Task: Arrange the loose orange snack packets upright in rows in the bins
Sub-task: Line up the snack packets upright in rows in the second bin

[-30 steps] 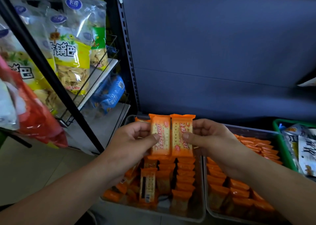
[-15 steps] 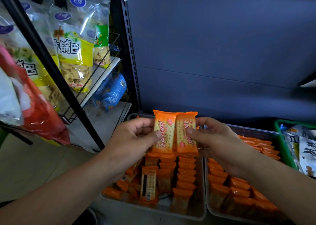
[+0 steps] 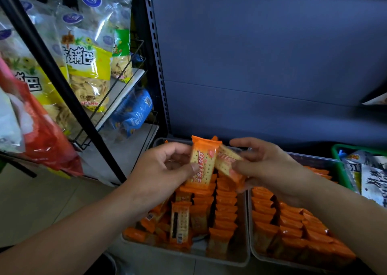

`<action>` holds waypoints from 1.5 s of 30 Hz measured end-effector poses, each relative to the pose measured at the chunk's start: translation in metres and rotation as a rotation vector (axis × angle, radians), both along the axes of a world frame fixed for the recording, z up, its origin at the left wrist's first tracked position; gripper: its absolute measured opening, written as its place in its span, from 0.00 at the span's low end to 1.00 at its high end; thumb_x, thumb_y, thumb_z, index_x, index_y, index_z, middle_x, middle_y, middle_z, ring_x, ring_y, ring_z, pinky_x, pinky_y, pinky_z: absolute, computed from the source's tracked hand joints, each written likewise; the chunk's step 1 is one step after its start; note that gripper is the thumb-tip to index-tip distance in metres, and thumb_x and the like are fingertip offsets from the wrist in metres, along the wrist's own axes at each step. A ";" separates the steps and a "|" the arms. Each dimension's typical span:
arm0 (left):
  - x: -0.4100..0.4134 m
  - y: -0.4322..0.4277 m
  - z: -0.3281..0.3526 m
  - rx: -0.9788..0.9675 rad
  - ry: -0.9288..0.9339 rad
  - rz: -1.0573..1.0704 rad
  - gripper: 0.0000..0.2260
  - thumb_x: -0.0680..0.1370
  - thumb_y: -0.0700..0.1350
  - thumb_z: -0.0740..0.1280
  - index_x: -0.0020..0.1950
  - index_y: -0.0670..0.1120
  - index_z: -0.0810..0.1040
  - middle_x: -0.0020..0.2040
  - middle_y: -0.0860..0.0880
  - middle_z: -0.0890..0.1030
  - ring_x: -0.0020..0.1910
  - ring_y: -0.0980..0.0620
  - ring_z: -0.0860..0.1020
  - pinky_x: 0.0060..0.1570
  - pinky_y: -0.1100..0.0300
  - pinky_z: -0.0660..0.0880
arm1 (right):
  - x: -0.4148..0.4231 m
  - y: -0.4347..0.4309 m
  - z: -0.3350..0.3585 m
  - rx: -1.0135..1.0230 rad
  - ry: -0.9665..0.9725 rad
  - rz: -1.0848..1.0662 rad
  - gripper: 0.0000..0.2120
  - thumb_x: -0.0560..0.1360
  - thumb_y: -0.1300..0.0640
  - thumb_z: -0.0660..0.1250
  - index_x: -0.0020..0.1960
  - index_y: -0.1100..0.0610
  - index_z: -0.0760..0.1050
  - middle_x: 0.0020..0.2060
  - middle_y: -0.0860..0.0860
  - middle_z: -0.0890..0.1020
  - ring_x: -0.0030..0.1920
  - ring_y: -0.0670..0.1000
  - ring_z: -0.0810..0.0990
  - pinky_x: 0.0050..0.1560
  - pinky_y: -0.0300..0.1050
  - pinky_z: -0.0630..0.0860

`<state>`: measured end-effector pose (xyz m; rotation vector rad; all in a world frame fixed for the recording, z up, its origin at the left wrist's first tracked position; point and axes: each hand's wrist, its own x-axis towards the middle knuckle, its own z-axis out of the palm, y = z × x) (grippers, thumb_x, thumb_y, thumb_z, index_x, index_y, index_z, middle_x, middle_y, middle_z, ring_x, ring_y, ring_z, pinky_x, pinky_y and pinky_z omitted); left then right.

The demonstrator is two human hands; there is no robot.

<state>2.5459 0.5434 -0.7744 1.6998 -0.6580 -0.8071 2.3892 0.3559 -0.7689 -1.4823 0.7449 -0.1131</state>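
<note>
Held above the left bin [image 3: 184, 252]
Left grip [image 3: 159, 170] pinches an upright orange packet [image 3: 204, 161]; right grip [image 3: 270, 166] pinches a tilted packet [image 3: 226, 162] just beside it

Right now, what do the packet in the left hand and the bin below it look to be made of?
Packet: thin plastic film, glossy, printed orange; it shines and has a crimped top edge.
Bin: probably rigid grey plastic, smooth; rounded corners and a dull sheen suggest it, though metal cannot be ruled out.
</note>
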 end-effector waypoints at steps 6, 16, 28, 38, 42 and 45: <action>-0.005 0.002 -0.013 0.063 -0.148 -0.014 0.10 0.76 0.43 0.78 0.53 0.56 0.84 0.47 0.52 0.85 0.46 0.52 0.85 0.44 0.63 0.81 | -0.004 -0.010 0.003 0.024 -0.015 0.020 0.16 0.73 0.52 0.75 0.58 0.58 0.83 0.44 0.58 0.86 0.40 0.52 0.83 0.39 0.48 0.77; -0.012 -0.001 -0.020 0.043 -0.206 -0.055 0.09 0.77 0.42 0.76 0.53 0.55 0.83 0.47 0.61 0.84 0.47 0.61 0.83 0.45 0.68 0.78 | -0.006 -0.010 0.002 0.117 -0.012 0.055 0.16 0.81 0.49 0.65 0.65 0.54 0.80 0.54 0.59 0.87 0.55 0.55 0.87 0.51 0.51 0.84; -0.030 -0.004 -0.030 -0.031 -0.273 -0.162 0.08 0.78 0.43 0.76 0.52 0.54 0.83 0.47 0.59 0.85 0.49 0.61 0.83 0.47 0.68 0.78 | -0.004 0.013 0.000 -0.131 0.098 0.169 0.16 0.72 0.50 0.80 0.56 0.55 0.84 0.47 0.52 0.89 0.50 0.52 0.88 0.57 0.54 0.83; 0.042 0.038 -0.098 0.523 -0.747 -0.484 0.08 0.80 0.47 0.70 0.59 0.54 0.83 0.54 0.55 0.83 0.55 0.52 0.81 0.54 0.54 0.78 | -0.006 0.040 -0.064 -0.289 0.303 0.253 0.19 0.70 0.47 0.81 0.57 0.45 0.78 0.55 0.44 0.84 0.57 0.46 0.83 0.60 0.51 0.81; 0.035 0.024 -0.116 0.463 -0.826 -0.607 0.19 0.76 0.57 0.74 0.67 0.56 0.80 0.62 0.57 0.79 0.64 0.54 0.74 0.59 0.56 0.74 | 0.001 0.046 -0.095 -0.346 0.298 0.348 0.16 0.72 0.50 0.80 0.56 0.44 0.78 0.54 0.43 0.82 0.56 0.42 0.81 0.55 0.41 0.79; 0.029 0.014 -0.126 0.585 -1.022 -0.726 0.31 0.70 0.63 0.75 0.72 0.60 0.73 0.73 0.52 0.72 0.73 0.47 0.66 0.70 0.48 0.69 | 0.011 0.050 -0.110 -0.399 0.280 0.437 0.14 0.73 0.51 0.79 0.55 0.43 0.78 0.52 0.42 0.81 0.53 0.39 0.80 0.51 0.36 0.76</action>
